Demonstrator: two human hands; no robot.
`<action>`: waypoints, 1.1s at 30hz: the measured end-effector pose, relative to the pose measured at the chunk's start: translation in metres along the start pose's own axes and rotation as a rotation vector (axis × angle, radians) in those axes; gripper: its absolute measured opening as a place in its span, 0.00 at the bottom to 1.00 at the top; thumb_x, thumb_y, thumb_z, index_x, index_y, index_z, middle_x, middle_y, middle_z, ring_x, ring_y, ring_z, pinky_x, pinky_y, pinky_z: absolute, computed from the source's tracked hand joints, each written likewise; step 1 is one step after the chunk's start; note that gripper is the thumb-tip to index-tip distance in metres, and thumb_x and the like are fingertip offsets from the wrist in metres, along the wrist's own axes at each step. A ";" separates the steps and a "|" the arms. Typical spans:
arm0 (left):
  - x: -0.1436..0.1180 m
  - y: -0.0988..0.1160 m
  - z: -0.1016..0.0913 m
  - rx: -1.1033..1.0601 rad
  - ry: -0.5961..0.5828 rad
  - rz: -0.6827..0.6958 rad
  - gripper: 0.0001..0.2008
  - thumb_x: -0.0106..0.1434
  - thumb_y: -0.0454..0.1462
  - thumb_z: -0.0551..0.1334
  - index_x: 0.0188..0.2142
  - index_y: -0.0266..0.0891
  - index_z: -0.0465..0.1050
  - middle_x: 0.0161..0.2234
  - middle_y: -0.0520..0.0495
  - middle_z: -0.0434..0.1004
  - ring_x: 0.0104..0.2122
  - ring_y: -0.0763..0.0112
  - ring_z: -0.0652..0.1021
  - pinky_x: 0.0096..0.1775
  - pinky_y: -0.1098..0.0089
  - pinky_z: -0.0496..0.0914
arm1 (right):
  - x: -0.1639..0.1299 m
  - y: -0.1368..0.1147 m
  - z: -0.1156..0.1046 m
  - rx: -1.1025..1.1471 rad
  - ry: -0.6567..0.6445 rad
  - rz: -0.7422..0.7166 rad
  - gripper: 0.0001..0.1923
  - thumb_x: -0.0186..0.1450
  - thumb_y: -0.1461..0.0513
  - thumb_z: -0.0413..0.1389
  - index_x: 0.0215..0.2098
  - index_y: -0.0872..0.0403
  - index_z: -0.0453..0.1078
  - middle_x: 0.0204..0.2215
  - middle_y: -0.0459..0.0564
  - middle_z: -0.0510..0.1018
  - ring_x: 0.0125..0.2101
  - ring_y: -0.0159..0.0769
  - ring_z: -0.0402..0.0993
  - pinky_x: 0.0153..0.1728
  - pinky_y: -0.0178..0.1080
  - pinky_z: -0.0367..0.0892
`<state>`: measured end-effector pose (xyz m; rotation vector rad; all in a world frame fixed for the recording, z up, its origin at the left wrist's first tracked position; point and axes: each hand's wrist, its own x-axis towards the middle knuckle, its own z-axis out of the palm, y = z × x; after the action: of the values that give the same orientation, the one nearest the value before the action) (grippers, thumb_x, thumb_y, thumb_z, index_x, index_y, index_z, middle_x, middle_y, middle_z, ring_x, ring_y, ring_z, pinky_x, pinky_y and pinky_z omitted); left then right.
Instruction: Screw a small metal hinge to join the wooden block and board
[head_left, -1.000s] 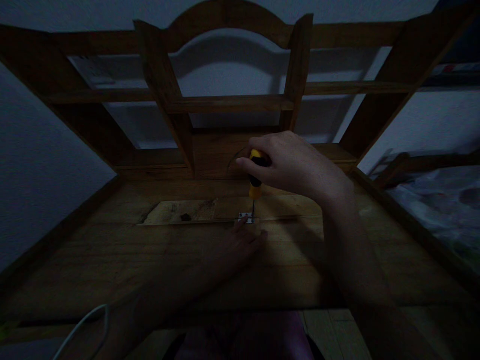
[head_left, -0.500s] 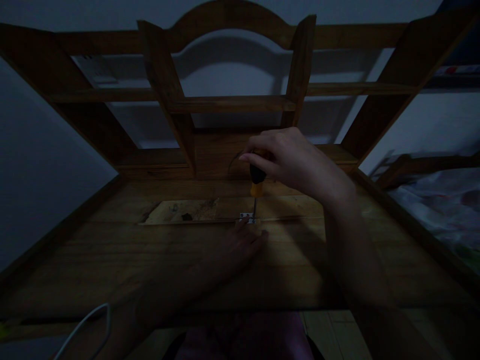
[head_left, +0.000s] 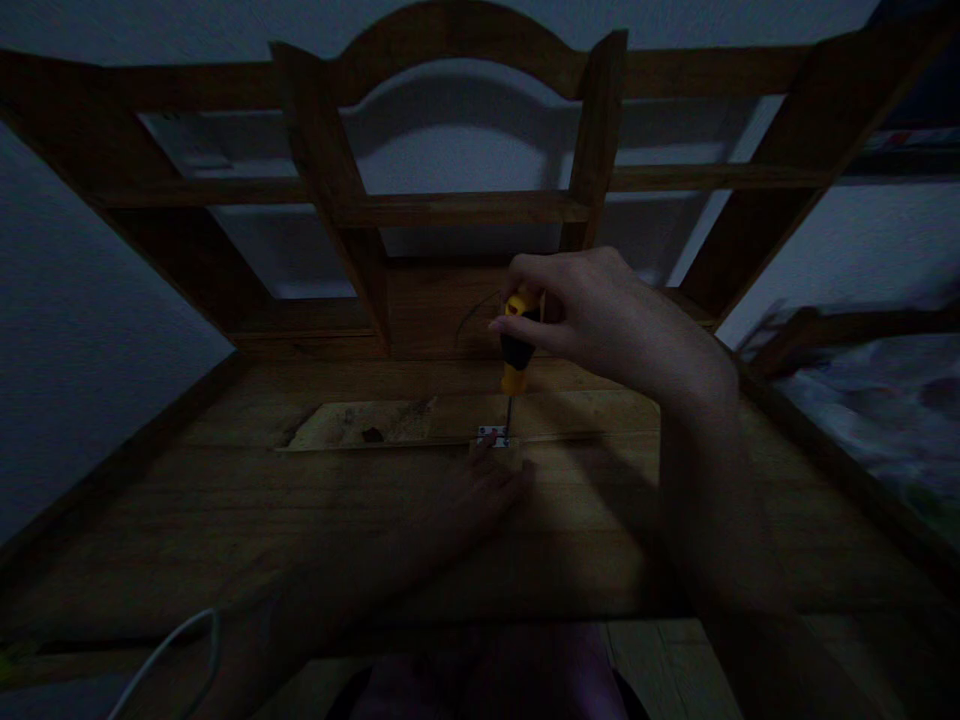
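Head view, dim light: my right hand (head_left: 600,315) closed around yellow-and-black screwdriver (head_left: 516,350), held upright, shaft tip down on small metal hinge plate (head_left: 493,434). Plate sits on wooden panel (head_left: 225,500), at edge of pale recessed strip (head_left: 360,423). My left hand (head_left: 469,500) flat on panel, fingers spread, fingertips just beside plate, holding nothing. White cable (head_left: 165,650) at lower left, well apart

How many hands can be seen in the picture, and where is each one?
2. The right hand grips the yellow-and-black screwdriver upright over the small metal plate. The left hand lies flat on the wooden board, just below that plate.
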<state>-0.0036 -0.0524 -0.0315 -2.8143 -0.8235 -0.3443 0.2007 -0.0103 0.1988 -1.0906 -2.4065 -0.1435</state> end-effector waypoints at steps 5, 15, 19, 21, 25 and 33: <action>-0.001 -0.001 0.000 0.002 0.001 0.019 0.24 0.71 0.28 0.53 0.65 0.37 0.62 0.41 0.48 0.81 0.48 0.63 0.80 0.69 0.49 0.55 | 0.001 -0.001 0.007 -0.118 0.089 0.017 0.18 0.71 0.48 0.57 0.38 0.54 0.74 0.31 0.51 0.78 0.37 0.43 0.74 0.37 0.40 0.60; -0.002 0.000 0.003 0.032 0.008 0.002 0.23 0.72 0.28 0.52 0.65 0.38 0.63 0.38 0.50 0.81 0.43 0.64 0.81 0.69 0.49 0.53 | 0.004 -0.004 0.008 -0.108 0.074 0.031 0.23 0.71 0.45 0.55 0.34 0.54 0.75 0.29 0.52 0.77 0.38 0.46 0.75 0.40 0.43 0.60; -0.004 -0.001 0.005 0.029 0.017 0.011 0.24 0.71 0.28 0.54 0.65 0.39 0.62 0.38 0.50 0.81 0.45 0.64 0.81 0.69 0.50 0.53 | 0.003 -0.002 0.007 -0.043 0.063 0.007 0.21 0.70 0.45 0.57 0.36 0.54 0.76 0.31 0.51 0.78 0.39 0.44 0.75 0.40 0.42 0.60; -0.004 -0.002 0.006 0.030 0.018 0.012 0.24 0.71 0.29 0.54 0.65 0.39 0.62 0.39 0.49 0.81 0.46 0.63 0.80 0.69 0.50 0.54 | 0.002 -0.002 0.005 -0.007 0.057 -0.006 0.21 0.69 0.44 0.57 0.36 0.53 0.76 0.32 0.50 0.78 0.39 0.43 0.75 0.39 0.41 0.59; -0.003 -0.002 0.005 0.008 0.029 0.013 0.23 0.71 0.29 0.53 0.64 0.39 0.63 0.39 0.49 0.81 0.44 0.64 0.81 0.68 0.50 0.57 | 0.000 -0.002 0.000 0.060 0.014 -0.026 0.17 0.69 0.47 0.59 0.38 0.52 0.76 0.30 0.47 0.78 0.36 0.38 0.74 0.37 0.40 0.59; -0.001 0.002 0.005 0.014 0.022 -0.026 0.23 0.71 0.28 0.54 0.64 0.40 0.65 0.36 0.51 0.81 0.43 0.63 0.81 0.68 0.48 0.57 | 0.000 -0.001 -0.004 0.121 -0.035 -0.091 0.08 0.69 0.62 0.56 0.45 0.53 0.74 0.38 0.48 0.80 0.36 0.36 0.73 0.37 0.39 0.59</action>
<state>-0.0031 -0.0535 -0.0365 -2.7837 -0.8557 -0.3711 0.2013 -0.0126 0.2021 -0.9373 -2.4620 -0.0084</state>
